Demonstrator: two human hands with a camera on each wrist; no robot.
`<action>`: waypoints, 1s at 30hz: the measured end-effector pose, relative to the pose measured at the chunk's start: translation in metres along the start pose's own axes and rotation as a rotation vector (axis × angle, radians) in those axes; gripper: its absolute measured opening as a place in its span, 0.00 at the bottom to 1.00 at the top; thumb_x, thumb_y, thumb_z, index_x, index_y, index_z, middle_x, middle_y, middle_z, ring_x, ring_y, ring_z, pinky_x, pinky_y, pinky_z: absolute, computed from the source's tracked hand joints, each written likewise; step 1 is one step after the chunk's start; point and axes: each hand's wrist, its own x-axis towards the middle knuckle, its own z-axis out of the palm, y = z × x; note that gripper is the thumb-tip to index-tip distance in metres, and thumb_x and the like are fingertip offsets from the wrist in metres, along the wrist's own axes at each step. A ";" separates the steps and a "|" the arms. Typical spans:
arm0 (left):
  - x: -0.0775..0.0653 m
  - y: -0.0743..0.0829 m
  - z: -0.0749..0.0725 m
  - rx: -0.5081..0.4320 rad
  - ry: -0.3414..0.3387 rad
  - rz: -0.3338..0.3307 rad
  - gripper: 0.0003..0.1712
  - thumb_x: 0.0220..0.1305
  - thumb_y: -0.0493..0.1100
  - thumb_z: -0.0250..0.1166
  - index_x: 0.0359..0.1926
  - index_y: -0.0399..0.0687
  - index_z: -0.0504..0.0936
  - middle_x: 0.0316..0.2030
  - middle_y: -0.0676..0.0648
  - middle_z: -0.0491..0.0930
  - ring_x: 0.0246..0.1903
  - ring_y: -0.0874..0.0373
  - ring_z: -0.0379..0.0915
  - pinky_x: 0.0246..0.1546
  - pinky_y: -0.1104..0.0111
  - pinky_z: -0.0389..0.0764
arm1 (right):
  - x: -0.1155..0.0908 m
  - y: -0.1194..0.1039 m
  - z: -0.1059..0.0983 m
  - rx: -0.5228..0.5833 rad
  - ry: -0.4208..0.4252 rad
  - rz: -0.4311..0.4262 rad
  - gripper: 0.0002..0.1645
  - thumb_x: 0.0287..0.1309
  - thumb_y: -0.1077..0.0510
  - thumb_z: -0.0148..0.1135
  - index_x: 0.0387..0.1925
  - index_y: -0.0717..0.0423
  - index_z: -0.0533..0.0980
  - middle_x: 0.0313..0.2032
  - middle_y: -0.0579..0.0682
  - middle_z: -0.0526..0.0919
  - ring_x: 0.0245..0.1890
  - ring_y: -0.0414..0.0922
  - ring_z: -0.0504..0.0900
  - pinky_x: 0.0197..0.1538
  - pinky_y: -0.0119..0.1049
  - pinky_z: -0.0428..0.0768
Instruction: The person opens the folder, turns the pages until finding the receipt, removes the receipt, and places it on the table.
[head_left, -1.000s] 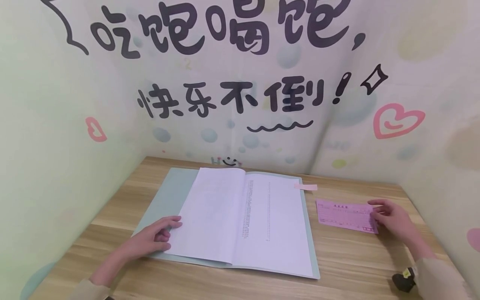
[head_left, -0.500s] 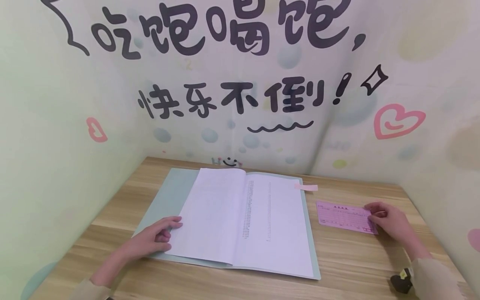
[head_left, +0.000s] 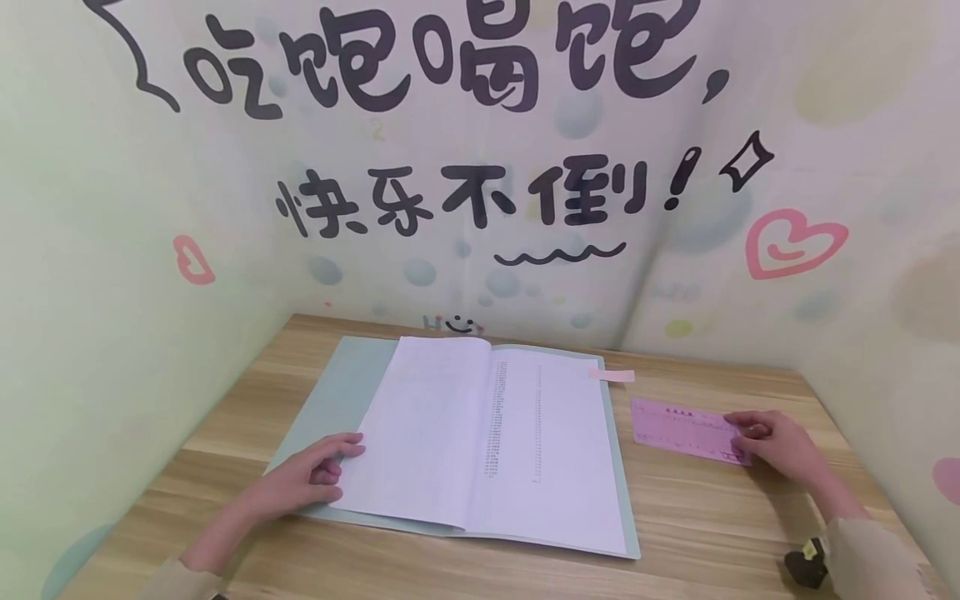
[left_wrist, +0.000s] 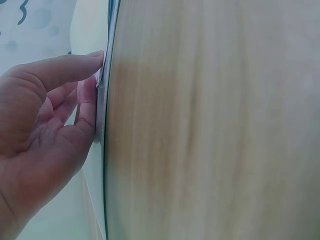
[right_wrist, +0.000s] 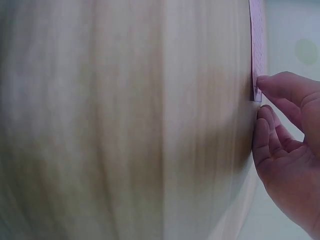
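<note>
A light blue folder (head_left: 354, 367) lies open on the table, its right-hand white page (head_left: 570, 450) printed with a narrow list. My left hand (head_left: 303, 475) rests at the lower left edge of the turned white page (head_left: 420, 417), fingers loosely bent; in the left wrist view the thumb (left_wrist: 75, 67) touches the edge of the sheets. To the folder's right lies a pink receipt slip (head_left: 678, 429) with printed lines. My right hand (head_left: 780, 446) has its fingertips on the slip's right end. In the right wrist view the thumb (right_wrist: 280, 85) presses the slip while the other fingers are beside it.
A pale pink sticky tab (head_left: 615, 375) sticks out from the folder's upper right edge. The wooden table (head_left: 697, 533) meets a printed wall sheet (head_left: 450, 283) at the back and sides. A small black device (head_left: 806, 567) sits at the right sleeve.
My right hand has shifted slightly left, its fingertips further over the slip's right end. The slip has barely moved. My left hand and the folder stay where they were.
</note>
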 end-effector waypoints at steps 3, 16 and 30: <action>0.000 0.001 0.000 -0.005 -0.002 -0.007 0.31 0.62 0.39 0.67 0.64 0.33 0.70 0.68 0.27 0.60 0.43 0.64 0.68 0.46 0.81 0.77 | 0.000 -0.002 0.000 0.004 -0.005 -0.004 0.25 0.59 0.56 0.68 0.56 0.64 0.78 0.45 0.67 0.83 0.43 0.57 0.81 0.42 0.44 0.74; 0.004 0.002 0.001 0.001 0.009 -0.038 0.32 0.60 0.38 0.68 0.64 0.33 0.71 0.69 0.28 0.61 0.44 0.65 0.69 0.47 0.80 0.78 | -0.004 -0.004 -0.002 0.000 0.001 0.011 0.23 0.59 0.59 0.66 0.55 0.65 0.78 0.45 0.67 0.83 0.43 0.56 0.81 0.42 0.44 0.74; 0.005 0.009 0.001 0.066 0.071 -0.028 0.33 0.54 0.33 0.71 0.61 0.32 0.72 0.61 0.28 0.70 0.41 0.68 0.75 0.43 0.76 0.83 | -0.007 -0.013 -0.001 0.010 0.102 -0.023 0.21 0.62 0.57 0.64 0.55 0.64 0.77 0.51 0.69 0.80 0.43 0.54 0.82 0.37 0.33 0.74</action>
